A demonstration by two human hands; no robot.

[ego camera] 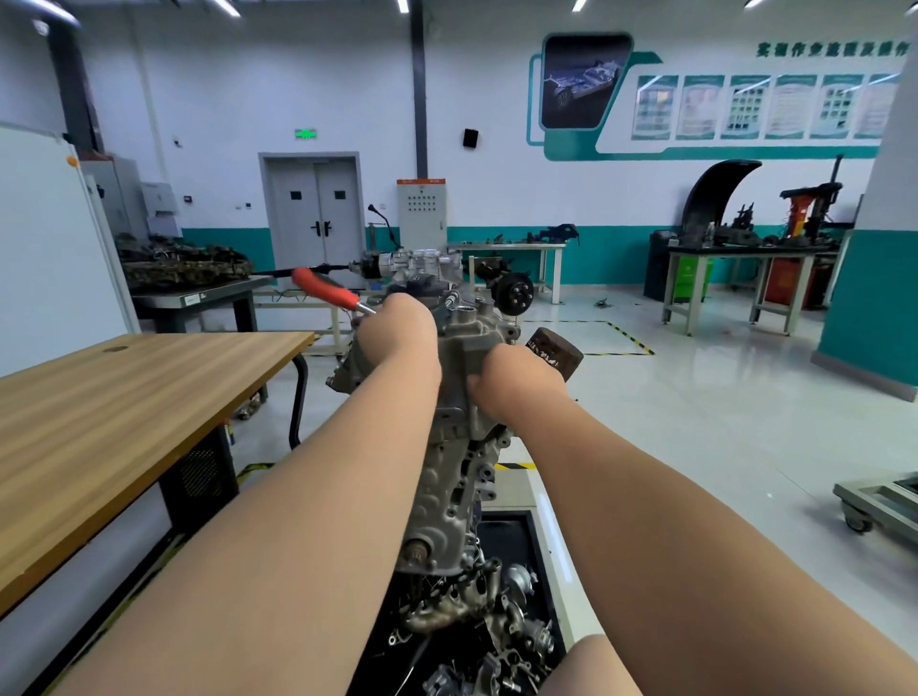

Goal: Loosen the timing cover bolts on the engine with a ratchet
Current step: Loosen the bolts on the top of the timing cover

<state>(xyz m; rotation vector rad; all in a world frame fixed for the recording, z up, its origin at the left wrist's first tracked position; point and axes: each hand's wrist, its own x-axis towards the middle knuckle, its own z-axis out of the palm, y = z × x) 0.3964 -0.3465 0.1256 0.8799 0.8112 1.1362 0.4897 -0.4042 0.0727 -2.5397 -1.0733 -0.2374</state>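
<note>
Risk: my left hand (397,338) grips the ratchet (325,289) near its head; poor leverage, could slip. Right hand (516,380) clasps the engine (459,477).

Ratchet (325,290) in left hand (397,330), right hand (519,375) on engine (454,489)

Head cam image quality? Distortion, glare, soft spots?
Head view: strong wide-angle bowing, the wooden table and right pillar lean and bend; ceiling lights glare off the glossy floor; engine and ratchet at centre are fairly sharp; wall posters are too soft to read.
</note>
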